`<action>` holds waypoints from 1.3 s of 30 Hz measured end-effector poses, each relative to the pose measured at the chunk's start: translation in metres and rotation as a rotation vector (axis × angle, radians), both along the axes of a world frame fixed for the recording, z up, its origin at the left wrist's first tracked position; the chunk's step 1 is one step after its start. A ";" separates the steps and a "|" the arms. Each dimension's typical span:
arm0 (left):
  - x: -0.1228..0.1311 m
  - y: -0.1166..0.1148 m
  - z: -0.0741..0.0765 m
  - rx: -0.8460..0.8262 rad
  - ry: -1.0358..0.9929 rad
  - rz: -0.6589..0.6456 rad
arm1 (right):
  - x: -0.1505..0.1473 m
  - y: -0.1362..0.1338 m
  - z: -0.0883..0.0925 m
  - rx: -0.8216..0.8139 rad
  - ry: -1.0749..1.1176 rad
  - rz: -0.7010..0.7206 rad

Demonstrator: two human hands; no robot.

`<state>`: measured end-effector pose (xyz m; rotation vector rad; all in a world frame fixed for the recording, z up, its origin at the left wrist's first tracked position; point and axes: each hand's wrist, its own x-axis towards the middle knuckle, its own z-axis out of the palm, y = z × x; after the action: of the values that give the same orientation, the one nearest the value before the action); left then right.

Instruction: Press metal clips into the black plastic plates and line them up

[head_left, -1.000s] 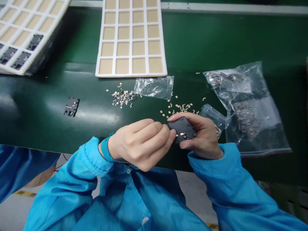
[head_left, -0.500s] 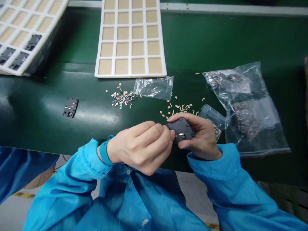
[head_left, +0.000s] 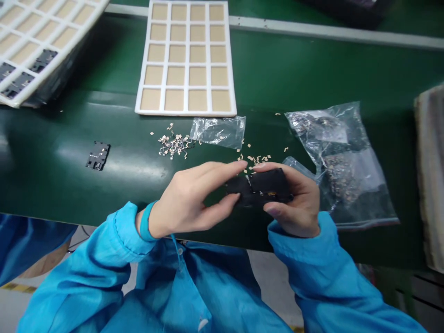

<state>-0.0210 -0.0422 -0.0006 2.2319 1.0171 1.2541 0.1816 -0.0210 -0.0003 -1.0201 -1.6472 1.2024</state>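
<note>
A flat black plastic part with small metal contacts is held over the near side of the green table. My right hand grips its right end, thumb on the near edge and fingers along the far edge. At the left end, my left hand has thumb and index finger spread around the part's edges. Just beyond the hands lie loose small metal contact pieces. Another pile of metal pieces sits farther left. A second black plastic part rests alone on the table at left.
A white compartment tray stands at the back. Stacked trays holding several black parts are at the upper left. An empty-looking small plastic bag lies before the tray; a larger clear bag of metal pieces lies right.
My left hand has opened from a closed pinch over the part to thumb and index finger spread at its edges. The black part has turned, its face now darker. The view has shifted slightly.
</note>
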 end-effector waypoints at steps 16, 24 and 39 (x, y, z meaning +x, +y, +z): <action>0.005 0.000 -0.004 -0.171 -0.133 0.024 | -0.012 0.003 -0.004 -0.312 0.177 0.114; 0.006 0.003 -0.003 -0.455 -0.312 -0.021 | -0.010 0.001 -0.005 -0.289 0.102 0.121; 0.007 0.008 0.001 -0.986 -0.646 -0.163 | -0.008 -0.011 -0.007 -0.299 0.135 0.149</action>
<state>-0.0136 -0.0346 0.0003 1.0385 0.8739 0.9656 0.1739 -0.0324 -0.0072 -0.9826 -1.4872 1.6176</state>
